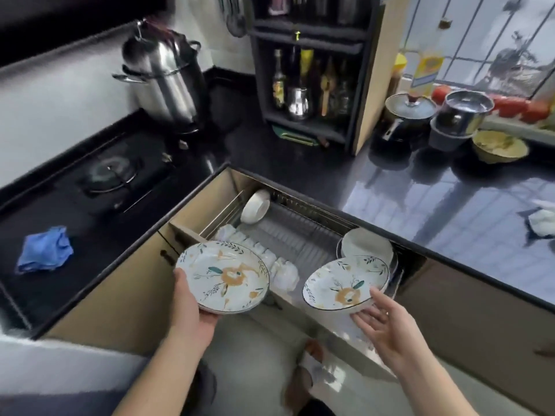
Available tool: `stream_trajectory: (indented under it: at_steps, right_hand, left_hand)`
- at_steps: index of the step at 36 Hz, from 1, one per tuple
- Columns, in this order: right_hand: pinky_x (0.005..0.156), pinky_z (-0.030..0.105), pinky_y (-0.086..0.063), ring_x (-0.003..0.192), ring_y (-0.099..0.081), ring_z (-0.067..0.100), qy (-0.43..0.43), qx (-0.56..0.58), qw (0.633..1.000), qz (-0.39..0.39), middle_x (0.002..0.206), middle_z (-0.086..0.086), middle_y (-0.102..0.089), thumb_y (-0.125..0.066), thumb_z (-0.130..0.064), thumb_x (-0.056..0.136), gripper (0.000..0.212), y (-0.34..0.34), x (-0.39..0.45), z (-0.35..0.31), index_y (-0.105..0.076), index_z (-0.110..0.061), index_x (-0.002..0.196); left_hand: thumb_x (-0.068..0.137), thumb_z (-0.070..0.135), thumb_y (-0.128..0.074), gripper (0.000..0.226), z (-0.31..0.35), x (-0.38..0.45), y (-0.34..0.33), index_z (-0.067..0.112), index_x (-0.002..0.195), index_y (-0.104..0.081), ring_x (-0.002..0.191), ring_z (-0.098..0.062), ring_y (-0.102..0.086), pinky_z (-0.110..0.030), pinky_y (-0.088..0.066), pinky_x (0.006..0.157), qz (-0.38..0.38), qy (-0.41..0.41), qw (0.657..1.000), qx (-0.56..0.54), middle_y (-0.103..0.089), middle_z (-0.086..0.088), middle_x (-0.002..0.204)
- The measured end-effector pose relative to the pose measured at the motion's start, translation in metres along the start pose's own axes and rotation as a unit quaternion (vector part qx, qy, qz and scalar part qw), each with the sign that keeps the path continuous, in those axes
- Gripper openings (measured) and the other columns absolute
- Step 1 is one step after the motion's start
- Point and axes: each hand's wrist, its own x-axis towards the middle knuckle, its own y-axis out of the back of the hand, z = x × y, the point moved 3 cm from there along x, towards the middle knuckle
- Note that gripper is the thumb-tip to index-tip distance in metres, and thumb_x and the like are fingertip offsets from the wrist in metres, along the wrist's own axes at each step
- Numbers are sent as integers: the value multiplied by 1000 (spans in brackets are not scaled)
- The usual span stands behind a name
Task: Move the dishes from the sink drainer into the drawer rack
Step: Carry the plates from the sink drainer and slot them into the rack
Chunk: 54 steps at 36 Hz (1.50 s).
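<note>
The left hand (pixel 192 301) is nearest the viewer, at lower centre, and grips a small stack of floral plates (pixel 223 276) by its near-left rim: the thumb lies over the top edge, and the remaining fingers are hidden under the stack, which is held face-up and tilted slightly above the front left corner of the open drawer rack (pixel 288 235). The right hand (pixel 383 321) is relaxed, its fingers extended and slightly spread; the fingertips touch the near rim and underside of a floral bowl (pixel 341 288), which sits tilted at the front right of the rack. This bowl leans against further floral dishes and a white bowl (pixel 368 246) stacked directly behind it. It cannot be determined whether the floral bowl rests fully on the rack or partly on the fingers. A second white bowl (pixel 256 206) stands on edge at the rear left of the rack. A row of white folded items (pixel 264 256) lies along the rack's left side, just beside the held plates. On the black countertop (pixel 300 163) above the drawer, a blue cloth (pixel 45 249) lies to the left, beside a gas burner (pixel 112 172). A tall steel pot (pixel 165 82) stands behind the burner. A dark shelf with bottles (pixel 306 82) occupies the corner.
</note>
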Motion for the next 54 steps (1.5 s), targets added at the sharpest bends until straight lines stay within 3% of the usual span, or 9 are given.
stream_trajectory:
  at_steps: [6,12,17,23,27,32,42,47,54]
  right_hand:
    - [107,47,-49,102,-64,37,-54,-87,994,-44,105,24,-60,-66,-16,97,24,-117,83,-13,-59,3,111]
    - [94,44,-60,111,-67,43,-60,-169,982,-57,128,31,-59,-87,-39,70,66,-191,179,-1,-66,1,119]
    - [81,36,-63,72,-72,21,-36,-214,974,-67,81,14,-75,-70,-21,96,30,-249,233,11,-69,6,109]
    - [91,52,-60,85,-71,31,-11,-250,968,-3,102,17,-68,-81,-40,80,62,-283,302,43,-64,6,118]
    - [91,46,-61,83,-68,26,3,-267,963,45,98,13,-64,-83,-37,80,53,-310,338,55,-64,0,112]
    - [93,43,-59,87,-69,24,18,-307,948,81,104,14,-67,-81,-36,85,49,-340,369,68,-58,-7,117]
    - [95,50,-56,77,-62,26,55,-339,931,122,82,10,-63,-78,-35,87,46,-382,403,78,-56,-1,110]
    - [75,39,-56,81,-68,25,72,-371,918,124,90,9,-68,-78,-45,81,48,-393,421,76,-63,-9,109]
    - [93,47,-58,85,-70,28,68,-388,909,136,85,10,-65,-80,-48,81,58,-406,444,77,-51,-7,109]
  left_hand:
    - [98,73,-34,62,62,70,-19,31,135,-61,112,-30,-66,-53,-54,96,36,-12,998,45,-70,-5,125]
    - [101,69,-30,59,75,139,-32,32,137,-59,107,-26,-67,-45,-57,81,59,-2,994,91,-71,-1,121]
    - [97,72,-38,60,77,218,-51,29,131,-64,106,-27,-71,-46,-59,85,57,21,992,113,-74,-1,119]
    - [95,75,-39,62,66,311,-64,33,136,-61,107,-22,-73,-44,-59,88,6,32,991,131,-75,3,119]
    - [95,75,-38,61,65,347,-65,34,134,-61,103,-18,-74,-40,-60,86,-24,20,988,151,-76,4,117]
    - [81,86,-46,76,63,373,-59,39,140,-53,108,-19,-72,-44,-60,89,-25,12,987,157,-71,6,125]
    - [102,61,-39,49,78,381,-76,25,133,-52,103,-19,-67,-48,-58,95,-28,-55,976,208,-67,0,121]
    - [91,81,-27,53,70,386,-63,41,118,-48,96,-14,-66,-47,-52,99,-23,-57,960,274,-63,21,95]
    - [101,65,-36,33,67,387,-64,39,117,-48,97,-8,-65,-38,-57,87,-55,-43,977,200,-66,13,107]
